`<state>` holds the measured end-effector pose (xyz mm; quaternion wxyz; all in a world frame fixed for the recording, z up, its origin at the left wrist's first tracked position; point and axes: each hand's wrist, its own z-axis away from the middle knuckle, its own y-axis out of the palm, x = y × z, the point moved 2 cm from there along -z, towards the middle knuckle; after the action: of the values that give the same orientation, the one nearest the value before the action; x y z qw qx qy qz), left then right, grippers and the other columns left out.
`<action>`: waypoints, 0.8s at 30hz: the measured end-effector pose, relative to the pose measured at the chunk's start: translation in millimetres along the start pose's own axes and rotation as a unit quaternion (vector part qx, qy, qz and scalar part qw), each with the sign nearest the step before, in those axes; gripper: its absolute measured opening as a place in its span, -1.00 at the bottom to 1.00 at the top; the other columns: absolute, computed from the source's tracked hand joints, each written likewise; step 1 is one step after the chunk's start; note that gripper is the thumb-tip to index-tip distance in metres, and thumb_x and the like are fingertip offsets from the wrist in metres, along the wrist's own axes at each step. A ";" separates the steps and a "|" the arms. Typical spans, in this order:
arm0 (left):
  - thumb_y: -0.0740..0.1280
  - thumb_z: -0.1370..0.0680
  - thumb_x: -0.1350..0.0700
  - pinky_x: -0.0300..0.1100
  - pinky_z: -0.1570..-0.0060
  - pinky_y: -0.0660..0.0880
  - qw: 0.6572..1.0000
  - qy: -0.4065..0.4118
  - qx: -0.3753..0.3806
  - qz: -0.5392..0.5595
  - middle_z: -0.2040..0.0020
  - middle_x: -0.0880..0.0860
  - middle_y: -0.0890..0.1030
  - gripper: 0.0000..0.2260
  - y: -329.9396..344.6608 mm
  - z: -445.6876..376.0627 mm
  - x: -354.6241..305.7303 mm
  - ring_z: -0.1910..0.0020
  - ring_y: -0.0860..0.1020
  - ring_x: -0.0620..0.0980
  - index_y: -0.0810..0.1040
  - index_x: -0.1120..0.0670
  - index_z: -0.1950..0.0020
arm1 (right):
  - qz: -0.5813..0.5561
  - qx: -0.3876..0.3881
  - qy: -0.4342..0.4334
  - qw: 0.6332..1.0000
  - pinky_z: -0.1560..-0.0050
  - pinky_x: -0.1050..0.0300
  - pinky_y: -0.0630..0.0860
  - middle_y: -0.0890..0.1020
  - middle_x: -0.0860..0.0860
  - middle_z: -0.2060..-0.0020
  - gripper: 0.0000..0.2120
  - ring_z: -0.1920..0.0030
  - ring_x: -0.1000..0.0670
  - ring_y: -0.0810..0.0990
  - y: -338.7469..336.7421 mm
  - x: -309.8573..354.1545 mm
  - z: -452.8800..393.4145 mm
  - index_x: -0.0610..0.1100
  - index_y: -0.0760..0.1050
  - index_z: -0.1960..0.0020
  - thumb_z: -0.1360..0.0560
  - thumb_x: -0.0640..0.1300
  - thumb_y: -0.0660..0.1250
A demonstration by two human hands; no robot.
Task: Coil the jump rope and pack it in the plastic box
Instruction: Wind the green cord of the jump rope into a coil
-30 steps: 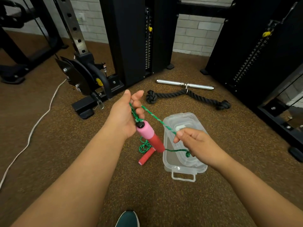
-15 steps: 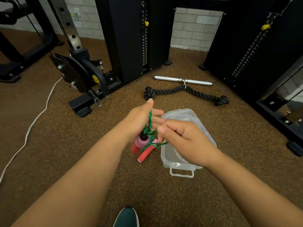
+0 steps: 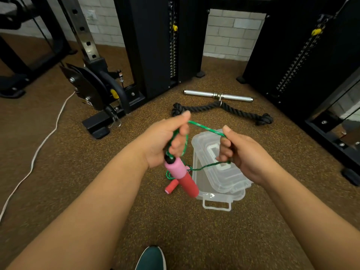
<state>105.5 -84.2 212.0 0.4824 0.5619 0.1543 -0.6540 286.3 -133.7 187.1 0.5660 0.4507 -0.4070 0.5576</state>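
My left hand (image 3: pixel 164 140) grips loops of the green jump rope (image 3: pixel 206 129), and one pink and red handle (image 3: pixel 182 175) hangs below the fist. My right hand (image 3: pixel 242 152) pinches the same rope, which stretches taut between the two hands. From the right hand the rope drops to the floor, where the second red handle (image 3: pixel 171 187) lies beside a small heap of rope. The clear plastic box (image 3: pixel 217 195) stands open on the floor under my right hand, with its lid (image 3: pixel 210 147) resting in it.
A black rope attachment (image 3: pixel 224 109) and a metal bar (image 3: pixel 218 95) lie beyond the box. Black weight machines stand at the back and right (image 3: pixel 303 55). A machine base (image 3: pixel 101 106) is at the left, with a white cable (image 3: pixel 39 151) on the floor. My shoe (image 3: pixel 152 258) is at the bottom.
My hands, close together half a second ago, have drawn apart again. The rope now runs taut between them, and the handle hangs lower from my left fist.
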 end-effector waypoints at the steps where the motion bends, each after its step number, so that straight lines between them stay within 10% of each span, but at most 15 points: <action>1: 0.21 -0.53 -0.10 -0.27 0.56 0.14 0.999 0.004 -0.025 0.041 0.67 -0.08 0.28 -0.59 -5.7 -0.2 -2.2 0.69 0.21 -0.16 0.39 0.01 0.50 | -0.007 0.005 0.001 1.000 -0.17 0.00 0.41 0.50 0.00 0.45 -0.59 0.28 -0.02 0.55 -3.1 -1.6 0.5 -0.05 0.34 0.39 -0.58 0.09 0.12; 4: 0.17 -0.59 -0.09 -0.27 0.54 0.17 0.990 0.021 -0.097 0.100 0.66 -0.10 0.27 -0.56 -20.4 1.7 -8.4 0.67 0.21 -0.16 0.35 -0.01 0.48 | -0.009 0.025 0.002 1.000 -0.34 -0.06 0.30 0.68 -0.07 0.22 -0.60 -0.02 -0.03 0.64 -9.4 -4.9 2.6 -0.04 0.40 0.39 -0.58 0.06 0.10; 9: 0.15 -0.61 -0.09 -0.29 0.56 0.22 0.976 0.044 -0.175 0.125 0.65 -0.10 0.26 -0.58 -31.3 2.0 -13.3 0.66 0.20 -0.15 0.32 -0.02 0.44 | -0.095 0.047 0.060 0.993 -0.19 -0.15 0.47 0.46 -0.01 0.44 -0.73 0.39 0.00 0.47 -15.8 -8.9 4.1 -0.20 0.58 0.01 -0.55 -0.08 0.15; 15: 0.15 -0.61 -0.09 -0.30 0.56 0.22 0.972 0.054 -0.197 0.114 0.65 -0.10 0.26 -0.59 -29.5 3.4 -16.9 0.66 0.20 -0.15 0.31 -0.01 0.42 | 0.132 -0.112 -0.022 0.985 0.22 0.20 0.52 0.64 0.00 0.30 -0.85 0.37 0.06 0.52 -23.5 -9.8 -1.4 -0.09 0.66 0.03 -0.53 -0.13 0.30; 19: 0.16 -0.60 -0.09 -0.28 0.55 0.22 0.983 0.030 -0.155 0.098 0.65 -0.09 0.27 -0.60 -23.7 3.6 -14.4 0.65 0.21 -0.15 0.34 -0.01 0.42 | 0.294 -0.229 -0.125 0.919 0.24 0.35 0.50 0.67 0.15 0.17 -0.88 0.19 0.11 0.63 -22.5 -8.0 3.4 0.08 0.63 0.03 -0.51 -0.09 0.34; 24: 0.16 -0.59 -0.07 -0.30 0.56 0.23 0.999 -0.045 -0.003 0.008 0.64 -0.07 0.34 -0.58 4.2 4.2 -6.1 0.67 0.26 -0.13 0.43 0.03 0.44 | 0.314 -0.056 -0.093 0.943 -0.24 0.19 0.45 0.45 0.14 -0.34 -0.54 -0.30 0.09 0.46 -4.8 -15.6 -2.5 0.20 0.35 -0.36 -0.52 -0.09 0.32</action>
<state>105.9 -86.5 220.2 0.4960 0.5318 0.1298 -0.6740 290.3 -135.3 171.1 0.3462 0.3174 -0.6092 0.6390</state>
